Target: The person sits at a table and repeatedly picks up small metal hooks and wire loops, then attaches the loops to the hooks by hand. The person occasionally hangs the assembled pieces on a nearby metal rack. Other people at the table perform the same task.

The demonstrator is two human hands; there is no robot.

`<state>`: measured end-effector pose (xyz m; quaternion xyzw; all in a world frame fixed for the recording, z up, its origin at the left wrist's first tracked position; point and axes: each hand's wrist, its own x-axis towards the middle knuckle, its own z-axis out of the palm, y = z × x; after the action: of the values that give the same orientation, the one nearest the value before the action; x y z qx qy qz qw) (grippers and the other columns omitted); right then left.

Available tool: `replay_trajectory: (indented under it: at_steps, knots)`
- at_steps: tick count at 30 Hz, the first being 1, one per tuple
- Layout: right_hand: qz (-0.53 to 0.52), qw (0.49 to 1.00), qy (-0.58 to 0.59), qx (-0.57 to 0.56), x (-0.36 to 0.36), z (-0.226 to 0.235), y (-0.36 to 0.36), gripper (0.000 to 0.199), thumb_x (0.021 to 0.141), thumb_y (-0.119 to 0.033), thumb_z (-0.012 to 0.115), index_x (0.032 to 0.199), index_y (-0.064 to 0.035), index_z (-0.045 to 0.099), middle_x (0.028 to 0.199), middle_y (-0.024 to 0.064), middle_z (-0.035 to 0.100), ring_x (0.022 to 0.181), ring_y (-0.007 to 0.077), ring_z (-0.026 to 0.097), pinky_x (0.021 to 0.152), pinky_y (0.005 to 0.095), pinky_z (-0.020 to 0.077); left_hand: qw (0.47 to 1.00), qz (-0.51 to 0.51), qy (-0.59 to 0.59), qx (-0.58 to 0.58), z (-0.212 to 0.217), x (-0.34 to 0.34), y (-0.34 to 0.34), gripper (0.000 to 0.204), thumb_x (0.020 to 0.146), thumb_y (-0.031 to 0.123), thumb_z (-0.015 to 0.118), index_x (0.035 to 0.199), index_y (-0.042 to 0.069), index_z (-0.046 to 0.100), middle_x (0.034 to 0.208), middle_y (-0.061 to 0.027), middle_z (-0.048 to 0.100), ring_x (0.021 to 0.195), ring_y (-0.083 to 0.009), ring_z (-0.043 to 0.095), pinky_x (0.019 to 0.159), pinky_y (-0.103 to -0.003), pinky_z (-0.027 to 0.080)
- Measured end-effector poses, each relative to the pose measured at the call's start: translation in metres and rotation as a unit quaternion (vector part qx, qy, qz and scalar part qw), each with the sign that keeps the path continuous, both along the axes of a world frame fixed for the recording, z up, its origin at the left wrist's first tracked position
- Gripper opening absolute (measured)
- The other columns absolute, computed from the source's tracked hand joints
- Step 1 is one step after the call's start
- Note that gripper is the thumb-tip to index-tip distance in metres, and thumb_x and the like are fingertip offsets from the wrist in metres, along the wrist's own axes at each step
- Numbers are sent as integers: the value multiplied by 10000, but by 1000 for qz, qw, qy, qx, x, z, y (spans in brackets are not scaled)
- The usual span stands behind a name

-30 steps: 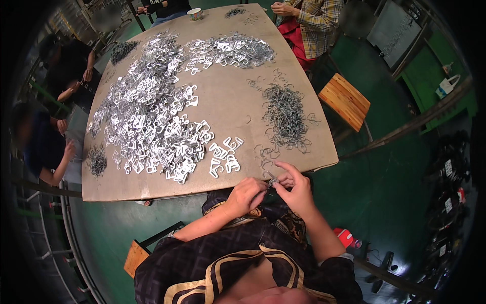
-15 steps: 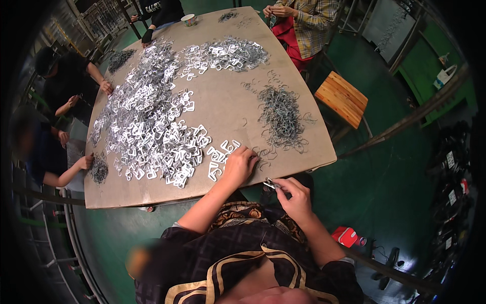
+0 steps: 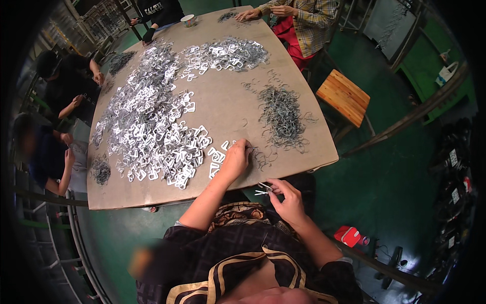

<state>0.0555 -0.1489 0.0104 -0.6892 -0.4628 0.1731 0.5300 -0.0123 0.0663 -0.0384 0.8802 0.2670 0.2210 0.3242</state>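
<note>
My left hand (image 3: 236, 158) rests at the near edge of the table, its fingers bent together. Whatever they pinch, if anything, is hidden. Beside it on the left lie a few loose flat white metal hooks (image 3: 216, 161); just to its right is a small scatter of thin grey wire pieces (image 3: 263, 159). My right hand (image 3: 287, 199) is off the table's edge, above my lap. Between its thumb and fingers it grips a few shiny metal hooks (image 3: 262, 191), their ends sticking out to the left.
A large heap of white hooks (image 3: 152, 111) covers the left of the brown table (image 3: 217, 104), with another pile (image 3: 228, 53) farther back. Grey wire pieces (image 3: 281, 114) are heaped at right. Co-workers sit around the table. A wooden stool (image 3: 344, 97) stands right; a white tub (image 3: 189, 21) is at the far edge.
My left hand has shifted slightly left and away from the wire pieces. My right hand has moved a little left, and the hooks in it are turned differently. A co-worker at the far right reaches onto the table.
</note>
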Motion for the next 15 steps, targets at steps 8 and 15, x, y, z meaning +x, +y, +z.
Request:
replay_trajectory:
  at_steps: [8, 15]
  knots:
    - [-15, 999, 36, 14, -10, -14, 8, 405, 797, 70, 681, 1178, 1, 562, 860, 113, 679, 777, 196, 698, 720, 300, 550, 925, -90, -70, -362, 55, -53, -35, 90, 920, 48, 658, 965, -29, 646, 796, -12, 661, 660, -57, 582, 611, -216, 478]
    - [-9, 1000, -2, 22, -14, -11, 9, 423, 787, 75, 686, 1178, -4, 546, 856, 126, 682, 769, 219, 706, 713, 314, 556, 903, -93, -34, -419, 53, -75, -59, 103, 875, 30, 705, 935, -47, 671, 788, -20, 679, 711, -51, 620, 629, -210, 499]
